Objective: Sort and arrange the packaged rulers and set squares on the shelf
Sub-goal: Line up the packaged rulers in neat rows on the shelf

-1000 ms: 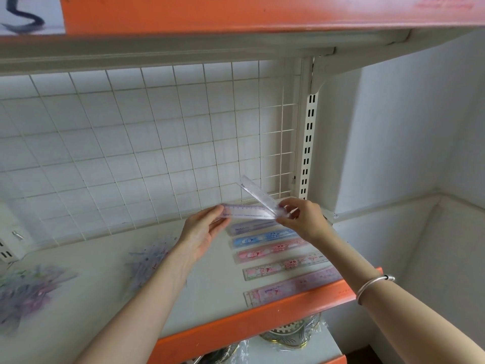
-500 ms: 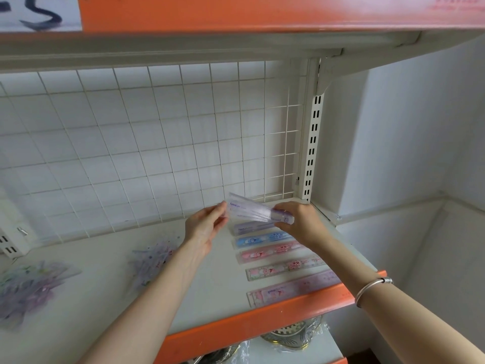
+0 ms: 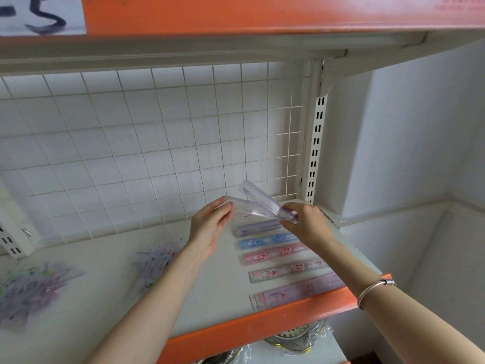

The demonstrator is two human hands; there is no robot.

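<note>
- A person's right hand (image 3: pixel 307 227) clasps two clear rulers (image 3: pixel 262 200) by one end. They are fanned apart above the back of the shelf (image 3: pixel 99 306): one slants up toward the wire grid (image 3: pixel 157 153), and the other reaches across to the left hand (image 3: pixel 210 229).
- The left hand's fingers (image 3: pixel 221 206) lie nearly straight, their tips at that ruler's free end. Whether they pinch it cannot be told.
- The step in hand appears to be parting the pair so that one can be laid down. Done well, that likely means drawing the lower ruler out by its end while the right hand clamps the other. It would then be set parallel to the row, ends in line, just behind the purple ruler (image 3: pixel 258 229).
- Counted beneath the hands, five rulers lie flat in a row:
  - the purple one
  - a blue ruler (image 3: pixel 266 242)
  - a pink ruler (image 3: pixel 273 254)
  - a pink-printed clear ruler (image 3: pixel 286 271)
  - a longer ruler (image 3: pixel 296 292) at the orange lip
- A sixth ruler may lie under the hands, but it is too faint to tell.
- Two loose piles of set squares (image 3: pixel 157 261) sit well to the left, too blurred for a piece count.
</note>
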